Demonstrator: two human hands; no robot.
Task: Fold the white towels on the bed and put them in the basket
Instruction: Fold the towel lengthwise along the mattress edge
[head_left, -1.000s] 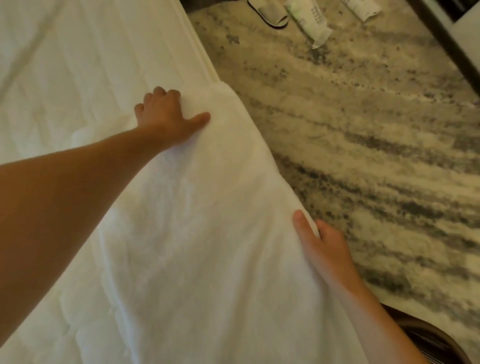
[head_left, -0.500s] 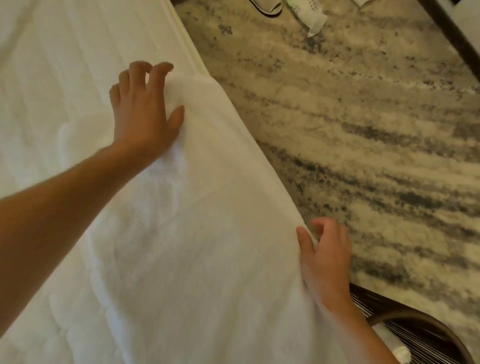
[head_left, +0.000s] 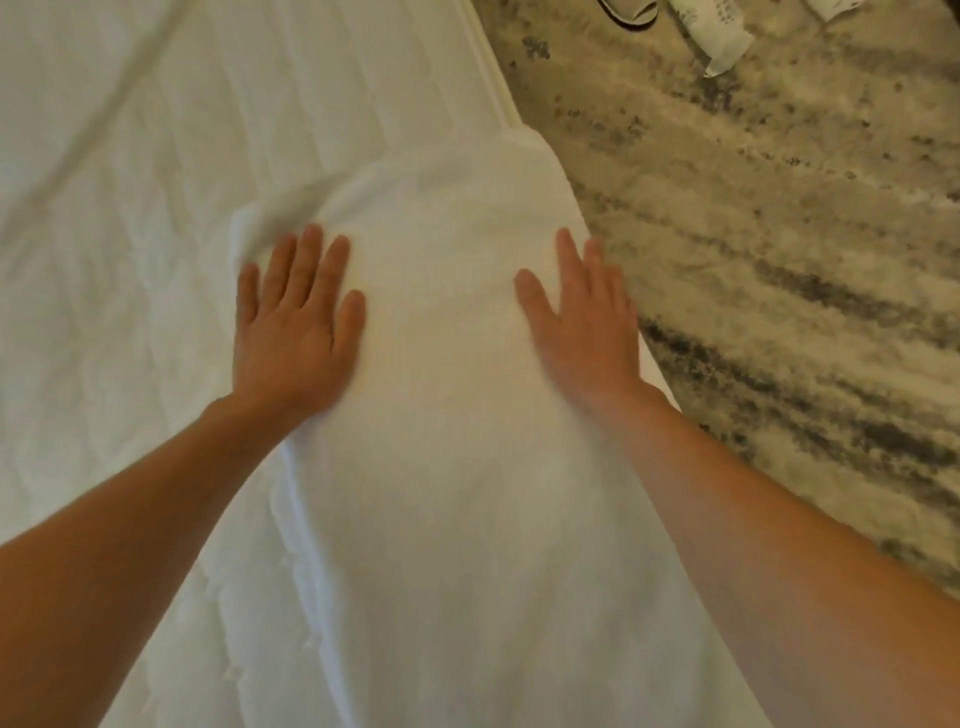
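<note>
White quilted bed (head_left: 156, 208) carries the white towel (head_left: 441, 493) along its right edge beside the mottled rug (head_left: 779, 260); both hands, left (head_left: 296, 332) and right (head_left: 587, 322), lie spread, palms flat on it.

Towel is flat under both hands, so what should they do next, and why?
Probably grab the far end of the towel and fold it back toward the body. Both the left hand and right hand lie open and flat on it, nothing pinched, and it looks smooth along the bed edge, ready for a fold.
</note>
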